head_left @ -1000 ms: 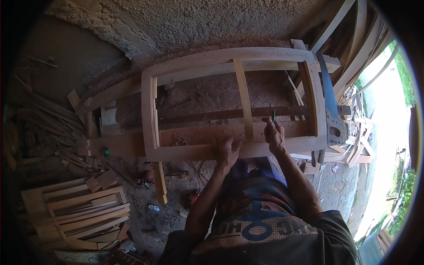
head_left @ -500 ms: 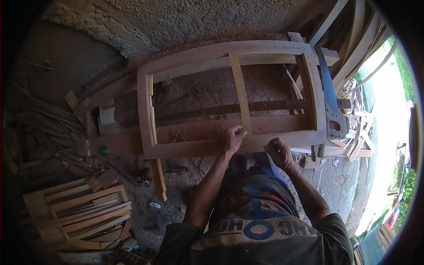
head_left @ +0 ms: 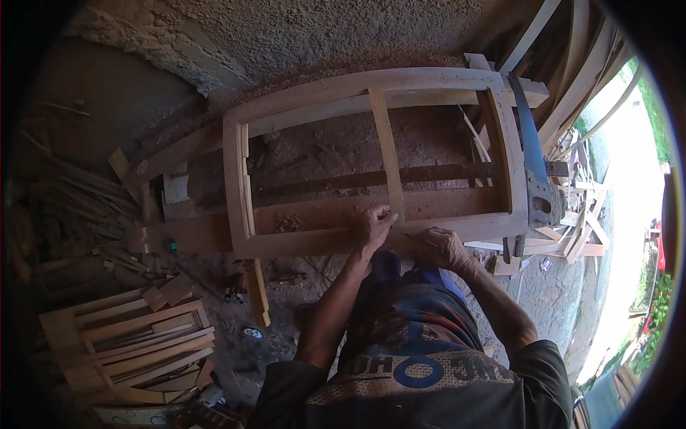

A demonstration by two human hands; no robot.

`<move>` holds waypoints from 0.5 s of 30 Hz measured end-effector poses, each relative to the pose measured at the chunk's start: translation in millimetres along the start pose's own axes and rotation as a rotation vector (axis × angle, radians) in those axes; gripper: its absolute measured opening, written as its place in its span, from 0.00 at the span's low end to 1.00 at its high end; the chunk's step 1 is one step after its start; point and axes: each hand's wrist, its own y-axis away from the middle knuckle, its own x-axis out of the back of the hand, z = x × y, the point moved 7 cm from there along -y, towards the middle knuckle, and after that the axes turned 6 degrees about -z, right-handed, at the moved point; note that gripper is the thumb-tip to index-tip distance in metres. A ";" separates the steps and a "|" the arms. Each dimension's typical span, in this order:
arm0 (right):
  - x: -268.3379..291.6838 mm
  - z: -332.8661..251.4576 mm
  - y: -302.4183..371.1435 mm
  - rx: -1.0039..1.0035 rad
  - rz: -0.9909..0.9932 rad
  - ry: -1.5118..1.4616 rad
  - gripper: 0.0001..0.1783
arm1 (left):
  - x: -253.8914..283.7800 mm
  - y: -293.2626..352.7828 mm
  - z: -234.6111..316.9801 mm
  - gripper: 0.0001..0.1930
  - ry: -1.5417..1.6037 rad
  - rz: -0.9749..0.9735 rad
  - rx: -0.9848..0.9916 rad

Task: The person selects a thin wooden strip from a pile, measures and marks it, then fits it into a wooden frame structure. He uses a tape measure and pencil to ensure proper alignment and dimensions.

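A rectangular wooden frame (head_left: 314,242) lies across supporting beams in front of me. A thin wooden slat (head_left: 387,143) spans its opening from the far rail to the near rail. My left hand (head_left: 374,227) rests on the near rail, fingers closed on the slat's near end. Just right of it, my right hand (head_left: 441,247) is held low at the same rail in a pinch. A thin, dark, pencil-like stick (head_left: 413,237) seems to stick out of its fingers toward the slat's end; most of it is hidden.
A handsaw (head_left: 527,136) with a blue blade lies at the frame's right end. Stacked wooden pieces (head_left: 136,350) are on the floor at lower left, with scrap strips (head_left: 93,193) beyond. Long boards (head_left: 579,79) lean at far right. A rough wall (head_left: 343,36) stands behind.
My right hand has moved left and down onto the near rail, closer to the slat's end. My left hand stays at the slat.
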 end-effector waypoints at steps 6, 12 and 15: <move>-4.5 9.1 -0.7 -0.013 -0.035 0.032 0.10 | 1.9 2.5 4.4 0.14 -0.063 0.029 0.001; -5.9 11.6 -9.6 0.013 -0.030 0.084 0.10 | 2.0 4.9 12.6 0.17 -0.005 0.040 -0.034; -4.1 9.1 -12.0 0.028 -0.021 0.075 0.09 | 2.5 4.2 9.3 0.16 -0.047 0.059 -0.036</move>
